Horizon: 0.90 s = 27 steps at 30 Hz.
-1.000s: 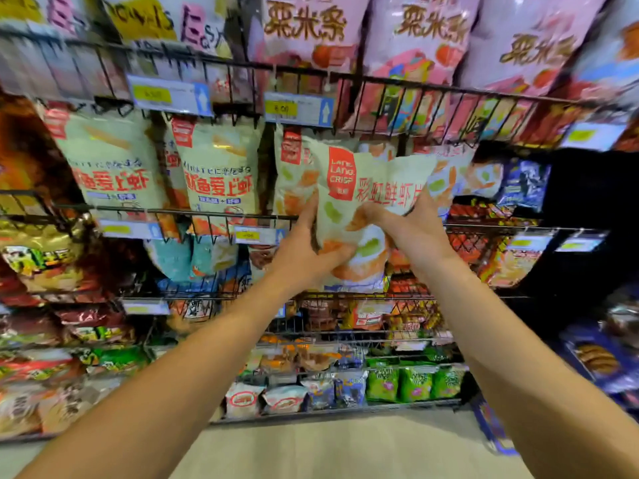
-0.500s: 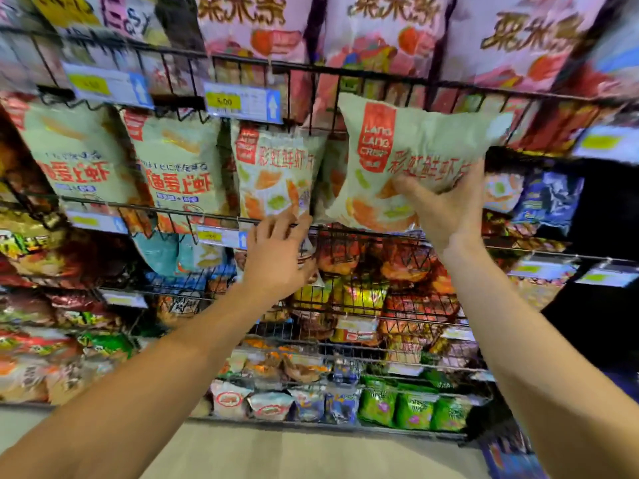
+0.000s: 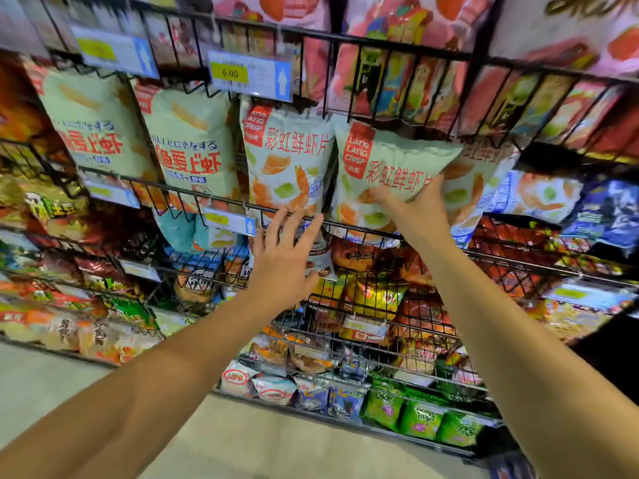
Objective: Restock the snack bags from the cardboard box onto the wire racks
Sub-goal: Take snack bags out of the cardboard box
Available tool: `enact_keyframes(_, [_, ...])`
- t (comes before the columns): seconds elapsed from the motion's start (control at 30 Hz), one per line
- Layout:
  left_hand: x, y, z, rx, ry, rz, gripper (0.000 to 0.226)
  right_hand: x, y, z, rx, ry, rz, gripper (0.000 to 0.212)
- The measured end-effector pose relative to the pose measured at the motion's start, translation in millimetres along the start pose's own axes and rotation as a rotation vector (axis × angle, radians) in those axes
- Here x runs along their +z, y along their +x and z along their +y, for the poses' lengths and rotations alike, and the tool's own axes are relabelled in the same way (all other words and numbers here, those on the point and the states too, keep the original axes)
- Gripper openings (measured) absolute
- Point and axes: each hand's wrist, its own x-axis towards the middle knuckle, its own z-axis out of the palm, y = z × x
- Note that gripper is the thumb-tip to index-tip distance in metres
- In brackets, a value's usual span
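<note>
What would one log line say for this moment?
step: shelving bag | right hand: grips bag, seating it in rack | left hand: open, fingers at rack wire | box: not in view

Snack bag (image 3: pixel 387 171): pale green, puffed, red label patch and red lettering, shrimp-chip print. It stood tilted in the wire rack (image 3: pixel 363 229), its bottom behind the front rail, just beside a matching bag (image 3: pixel 287 160).
</note>
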Motion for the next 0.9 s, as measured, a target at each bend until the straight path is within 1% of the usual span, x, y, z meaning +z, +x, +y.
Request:
enact_keyframes(0.03, [0, 0, 1, -0.003, 0.000, -0.003, 0.097, -3, -7, -1, 0.001, 0.018, 0.011, 0.083])
enact_keyframes(0.1, [1, 0, 2, -0.012, 0.002, -0.006, 0.099, -6, -21, -2, -0.046, 0.019, 0.130, 0.099])
enact_keyframes(0.13, [2, 0, 3, -0.015, 0.000, -0.001, 0.101, -6, -29, -3, -0.117, -0.001, 0.216, 0.096])
enact_keyframes(0.17, [2, -1, 4, -0.020, 0.000, 0.007, 0.102, -6, -37, -6, -0.222, -0.050, 0.295, 0.086])
enact_keyframes(0.23, [4, -1, 4, -0.011, 0.001, 0.027, 0.102, -2, -50, -13, -0.461, -0.252, 0.405, 0.062])
enact_keyframes(0.27, [5, -2, 3, 0.005, -0.003, 0.041, 0.100, 1, -53, -19, -0.547, -0.373, 0.418, 0.056])
enact_keyframes(0.3, [5, -3, 1, 0.020, -0.010, 0.052, 0.099, 5, -54, -23, -0.586, -0.496, 0.387, 0.055])
enact_keyframes(0.33, [5, -3, 1, 0.024, -0.012, 0.050, 0.098, 10, -52, -25, -0.573, -0.619, 0.316, 0.059])
enact_keyframes(0.4, [4, -3, 2, -0.003, -0.012, 0.023, 0.100, 16, -39, -26, -0.443, -0.837, 0.118, 0.070])
enact_keyframes(0.47, [2, -3, 3, -0.018, -0.002, 0.004, 0.103, 16, -24, -30, -0.298, -0.931, -0.040, 0.080])
enact_keyframes(0.5, [1, -2, 3, -0.020, 0.011, -0.016, 0.105, 14, -18, -34, -0.253, -0.943, -0.075, 0.083])
enact_keyframes(0.6, [0, -2, 1, -0.019, 0.028, -0.041, 0.104, 12, -12, -45, -0.191, -0.990, -0.095, 0.083])
enact_keyframes(0.7, [-1, 0, 1, -0.025, 0.014, -0.070, 0.101, 11, -19, -50, -0.167, -1.060, -0.096, 0.083])
enact_keyframes(0.77, [-4, 2, 2, -0.022, 0.017, -0.101, 0.100, 9, -24, -55, -0.150, -1.060, -0.086, 0.084])
enact_keyframes(0.9, [-18, 1, 5, -0.005, -0.036, -0.105, 0.088, 3, -45, -59, -0.244, -1.017, -0.015, 0.085])
